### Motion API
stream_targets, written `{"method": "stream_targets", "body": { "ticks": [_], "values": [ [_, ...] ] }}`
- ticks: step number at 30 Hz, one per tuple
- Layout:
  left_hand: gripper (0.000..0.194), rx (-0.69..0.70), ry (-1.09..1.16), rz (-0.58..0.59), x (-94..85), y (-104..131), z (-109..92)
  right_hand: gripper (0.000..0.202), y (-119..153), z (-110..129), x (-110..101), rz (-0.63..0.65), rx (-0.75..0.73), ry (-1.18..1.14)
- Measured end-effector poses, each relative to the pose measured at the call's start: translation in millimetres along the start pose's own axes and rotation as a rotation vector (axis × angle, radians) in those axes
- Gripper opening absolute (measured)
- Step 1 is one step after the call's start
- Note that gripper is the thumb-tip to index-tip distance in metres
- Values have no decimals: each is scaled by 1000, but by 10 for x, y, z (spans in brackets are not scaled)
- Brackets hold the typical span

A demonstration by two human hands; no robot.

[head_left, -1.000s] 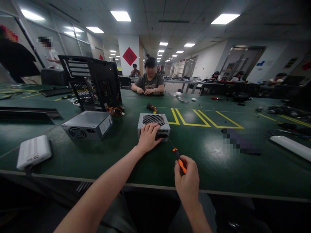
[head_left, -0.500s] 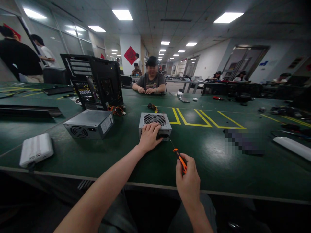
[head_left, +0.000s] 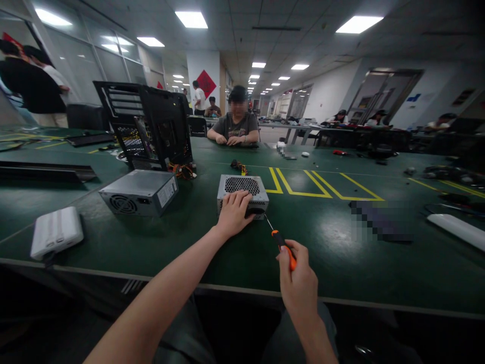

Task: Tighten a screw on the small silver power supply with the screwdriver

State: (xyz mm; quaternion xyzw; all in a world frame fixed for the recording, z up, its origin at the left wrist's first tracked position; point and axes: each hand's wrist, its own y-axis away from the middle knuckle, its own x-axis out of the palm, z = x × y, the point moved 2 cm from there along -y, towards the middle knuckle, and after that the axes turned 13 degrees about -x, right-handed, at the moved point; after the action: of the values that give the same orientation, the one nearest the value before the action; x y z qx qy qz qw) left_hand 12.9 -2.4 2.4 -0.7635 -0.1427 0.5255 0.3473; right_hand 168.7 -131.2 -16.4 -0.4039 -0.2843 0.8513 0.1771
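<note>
A grey metal power supply (head_left: pixel 224 186) with a honeycomb grille on top sits on the green table (head_left: pixel 212 263). My left hand (head_left: pixel 234 213) rests on its near side, fingers spread over the top and front edge. In my right hand (head_left: pixel 299 273) is an orange and black screwdriver (head_left: pixel 279 239), gripped by its handle. The thin shaft points up and left, its tip at the lower right front corner of the box; whether it sits in a screw is too small to tell. Colourful cables (head_left: pixel 238 166) lie behind the box.
On the left stand a second power supply (head_left: pixel 140 189), an open black computer case (head_left: pixel 159 126) and a white power bank (head_left: pixel 56 232). A person (head_left: pixel 237 121) sits across the table. A white object (head_left: pixel 458 227) and cables lie right.
My right hand has shifted slightly right with the screwdriver, its handle turned in the fingers. My left hand and the box look nearly unchanged.
</note>
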Motion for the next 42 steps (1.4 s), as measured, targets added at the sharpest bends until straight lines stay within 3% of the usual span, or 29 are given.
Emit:
{"method": "stream_targets", "body": {
  "ticks": [3, 7, 20, 29, 37, 42],
  "values": [
    [53, -6, -1, -4, 2, 3, -6, 20, -7, 1, 33, -58, -115, 52],
    [52, -7, -2, -5, -9, 2, -8, 10, -38, 10, 113, -6, -195, 87],
    [51, -12, 5, 7, 9, 8, 1, 27, -101, 6, 50, 70, 73, -74],
    [53, -8, 4, -2, 9, 6, 9, 21, -41, 161, 64, 27, -16, 4],
    [53, -7, 6, 0, 14, 4, 14, 36, -97, 59, -70, 7, -5, 54],
    [52, -5, 7, 4, 2, 3, 2, 30, -74, 180, -34, 8, -83, 17]
  ]
}}
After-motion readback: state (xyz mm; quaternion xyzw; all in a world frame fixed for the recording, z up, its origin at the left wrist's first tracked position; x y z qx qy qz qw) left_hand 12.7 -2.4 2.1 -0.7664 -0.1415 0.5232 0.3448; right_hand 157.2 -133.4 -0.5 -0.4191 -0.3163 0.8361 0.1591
